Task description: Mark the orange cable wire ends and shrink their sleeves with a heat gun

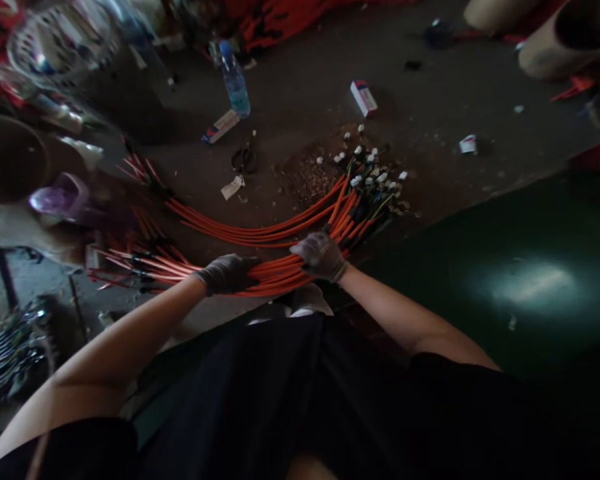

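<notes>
A curved bundle of orange cables (pixel 275 272) runs across in front of me, and both of my gloved hands are closed around it. My left hand (pixel 229 273) grips it left of the middle. Farther right, my right hand (pixel 321 256) grips it near the end where white connectors (pixel 370 167) and thin wires fan out. A second group of orange cables (pixel 245 235) lies just beyond, on the dark floor. The bundle's left ends (pixel 135 263) spread apart in several strands. My fingers hide part of the cables they hold.
Scissors (pixel 244 159), a water bottle (pixel 235 81) and small boxes (pixel 364 98) lie ahead on the floor, near scattered brown debris (pixel 310 175). A perforated basket (pixel 63 47) stands at upper left, a cardboard tube (pixel 540 53) at upper right. Green flooring (pixel 480 233) extends right.
</notes>
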### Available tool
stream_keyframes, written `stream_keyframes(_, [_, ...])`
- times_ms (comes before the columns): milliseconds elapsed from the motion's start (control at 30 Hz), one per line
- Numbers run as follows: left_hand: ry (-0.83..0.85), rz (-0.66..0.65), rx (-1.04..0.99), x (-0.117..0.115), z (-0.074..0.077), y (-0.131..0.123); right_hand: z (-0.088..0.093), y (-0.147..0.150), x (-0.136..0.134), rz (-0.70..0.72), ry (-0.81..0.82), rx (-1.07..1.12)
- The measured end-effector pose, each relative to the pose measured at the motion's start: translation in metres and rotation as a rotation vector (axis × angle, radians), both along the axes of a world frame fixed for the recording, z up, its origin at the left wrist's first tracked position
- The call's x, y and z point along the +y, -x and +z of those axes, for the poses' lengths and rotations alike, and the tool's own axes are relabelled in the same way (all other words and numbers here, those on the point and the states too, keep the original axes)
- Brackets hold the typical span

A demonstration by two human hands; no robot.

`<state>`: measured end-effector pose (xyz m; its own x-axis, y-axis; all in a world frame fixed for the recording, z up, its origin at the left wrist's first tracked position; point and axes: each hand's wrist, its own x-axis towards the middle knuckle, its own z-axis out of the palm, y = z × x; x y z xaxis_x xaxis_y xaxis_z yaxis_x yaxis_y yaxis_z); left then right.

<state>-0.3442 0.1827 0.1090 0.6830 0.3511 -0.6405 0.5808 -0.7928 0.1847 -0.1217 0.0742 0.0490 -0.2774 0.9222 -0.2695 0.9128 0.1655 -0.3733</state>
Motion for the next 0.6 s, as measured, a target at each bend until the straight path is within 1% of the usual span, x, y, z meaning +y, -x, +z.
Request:
stream_keyframes(67, [-0.063, -0.031, 0.067, 0.008, 0.022, 0.004, -0.020, -0.038, 0.006, 0.001, -0.088, -0.020])
stream_keyframes(133, [-0.113, -0.044, 0.125, 0.012, 0.040, 0.007, -0.035, -0.071, 0.024, -0.023, -0.113, -0.082])
stream_keyframes(167, [-0.133, -0.040, 0.146, 0.011, 0.045, 0.010, -0.038, -0.085, 0.034, -0.033, -0.114, -0.104])
stream_keyframes(200, [-0.147, -0.028, 0.161, 0.009, 0.046, 0.013, -0.038, -0.095, 0.045, -0.032, -0.111, -0.127])
stream_keyframes(233, [-0.156, -0.007, 0.161, 0.005, 0.043, 0.018, -0.035, -0.103, 0.054, -0.023, -0.111, -0.159])
stream_keyframes(267, [-0.165, 0.027, 0.149, 0.000, 0.037, 0.023, -0.028, -0.109, 0.061, -0.007, -0.116, -0.201])
stream_keyframes(333, [-0.172, 0.118, 0.114, -0.010, 0.015, 0.035, -0.010, -0.115, 0.066, 0.021, -0.149, -0.295])
stream_keyframes(400, [-0.155, 0.199, 0.081, -0.022, -0.011, 0.044, 0.009, -0.121, 0.056, 0.012, -0.207, -0.354])
stream_keyframes(467, [-0.117, 0.233, 0.046, -0.031, -0.034, 0.048, 0.020, -0.127, 0.035, -0.032, -0.240, -0.364])
stream_keyframes(533, [-0.091, 0.236, 0.029, -0.036, -0.050, 0.046, 0.021, -0.130, 0.010, -0.106, -0.177, -0.371])
stream_keyframes(600, [-0.079, 0.224, 0.048, -0.038, -0.057, 0.043, 0.013, -0.119, -0.009, -0.187, -0.025, -0.359])
